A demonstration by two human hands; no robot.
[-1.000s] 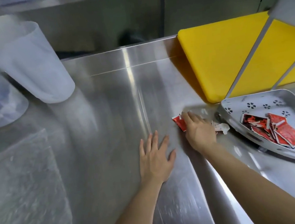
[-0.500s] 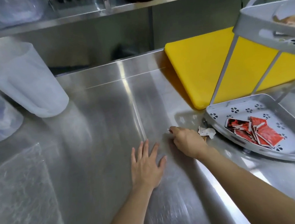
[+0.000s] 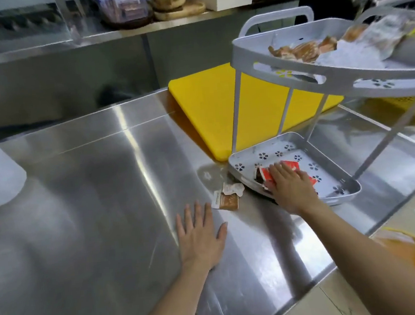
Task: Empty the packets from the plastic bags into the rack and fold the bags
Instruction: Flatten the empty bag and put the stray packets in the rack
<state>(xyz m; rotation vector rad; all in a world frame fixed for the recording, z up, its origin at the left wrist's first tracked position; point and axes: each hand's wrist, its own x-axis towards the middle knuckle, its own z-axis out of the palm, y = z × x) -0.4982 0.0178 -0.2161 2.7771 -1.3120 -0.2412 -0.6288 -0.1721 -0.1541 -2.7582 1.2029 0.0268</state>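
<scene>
**A:** What are the fingers doing?

**B:** On the right hand [image 3: 292, 189] the fingers [image 3: 278, 173] lie straight and slightly spread, flat on top of the red packets [image 3: 292, 166]. They are released and pinch nothing that I can see. The left hand [image 3: 199, 236] is also open, with its palm down on the desk [image 3: 92, 205].

**A:** Where are the packets?

**B:** The red ones are heaped in the lower tray [image 3: 342, 190] of the rack [image 3: 237, 109], on the right. Two loose packets [image 3: 227, 198] lie on the desk just left of that tray, near the left hand's fingertips. More packets sit in the upper tray [image 3: 295, 79], but they are too blurred to sort out.

**A:** How will they handle?

**B:** I'd judge them very light, flat and limp. They are small sealed sachets with a slick film, so they will likely slide on the steel sooner than lift. Pinching an edge or corner, or sweeping one to the tray's rim, should work better than pressing on the middle. A hard squeeze might burst one.

**A:** And how do they look?

**B:** The ones in the tray are bright red with white edges and overlap at angles. One of the loose pair is brownish with a white end and the other is crumpled and pale. A yellow cutting board [image 3: 210, 112] lies beyond the rack.
</scene>
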